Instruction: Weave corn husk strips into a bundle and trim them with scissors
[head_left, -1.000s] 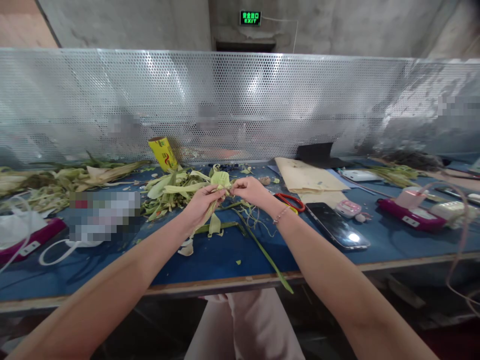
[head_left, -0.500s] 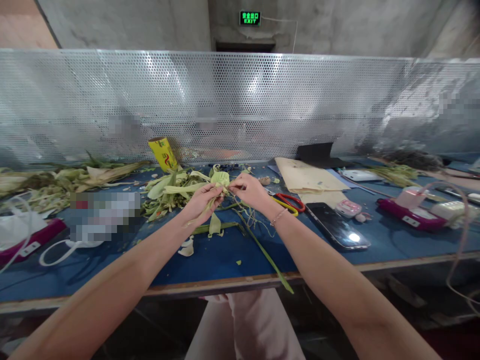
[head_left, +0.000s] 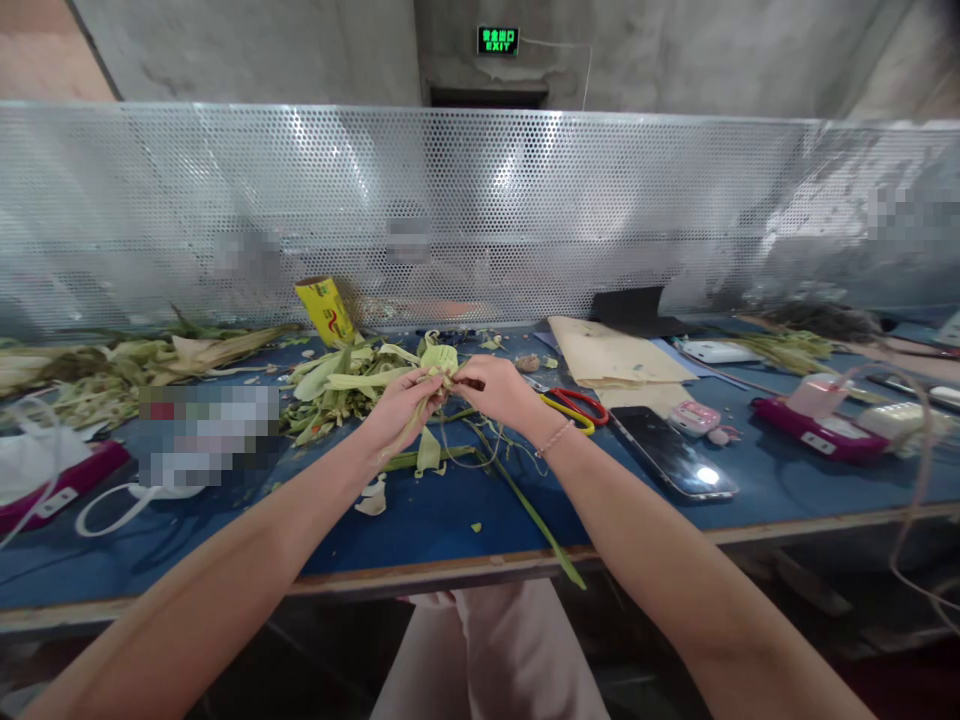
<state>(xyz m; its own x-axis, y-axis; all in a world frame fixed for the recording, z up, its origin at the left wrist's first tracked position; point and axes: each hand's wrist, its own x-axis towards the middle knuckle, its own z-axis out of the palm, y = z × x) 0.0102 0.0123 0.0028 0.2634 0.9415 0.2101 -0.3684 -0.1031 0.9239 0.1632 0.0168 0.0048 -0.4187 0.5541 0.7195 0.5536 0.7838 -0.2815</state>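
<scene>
My left hand point(head_left: 403, 408) is closed around a small bundle of pale green corn husk point(head_left: 438, 357), whose folded top sticks up above the fingers. Pressed close to its right side, my right hand point(head_left: 495, 386) pinches with thumb and forefinger what looks like a thin strand point(head_left: 474, 465), which hangs in a loop below both hands. The fingers partly hide where strand and husk meet. Behind my left hand lies a heap of husk strips point(head_left: 330, 390). A long green strip point(head_left: 536, 515) runs under my right wrist and over the table's front edge.
Red-and-yellow-handled scissors point(head_left: 577, 408) and a black phone point(head_left: 671, 455) lie right of my right hand. Brown paper point(head_left: 607, 352) lies behind them. A yellow packet point(head_left: 327, 310) stands by the perforated metal screen point(head_left: 480, 210). Purple-edged power strips point(head_left: 817, 430) flank the blue table point(head_left: 442, 530).
My right hand has shifted slightly, staying close to the husk bundle. The strand's loop now shows more clearly below the hands. My left hand keeps its hold.
</scene>
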